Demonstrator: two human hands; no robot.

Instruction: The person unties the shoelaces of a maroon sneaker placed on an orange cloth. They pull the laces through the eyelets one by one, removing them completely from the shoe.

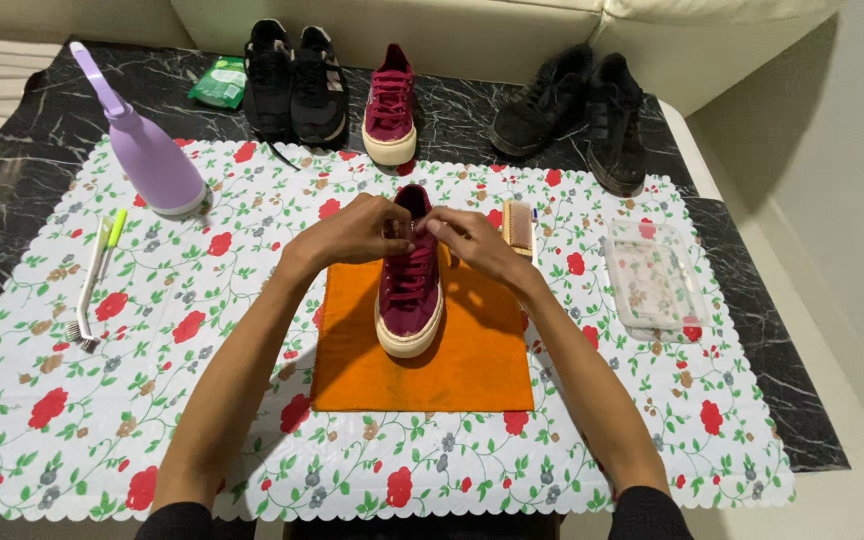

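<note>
- The maroon sneaker (pixel 410 290) stands upright in the middle of the orange cloth (pixel 452 370), toe toward us.
- Our left hand (pixel 357 232) and right hand (pixel 467 240) meet over its laces, near the tongue, fingertips pinched on them.
- We judge it light, with soft fabric, limp laces and a stiff sole; hold it by the sole's sides.
- Right of the cloth's far edge lies a wooden brush (pixel 519 226).
</note>
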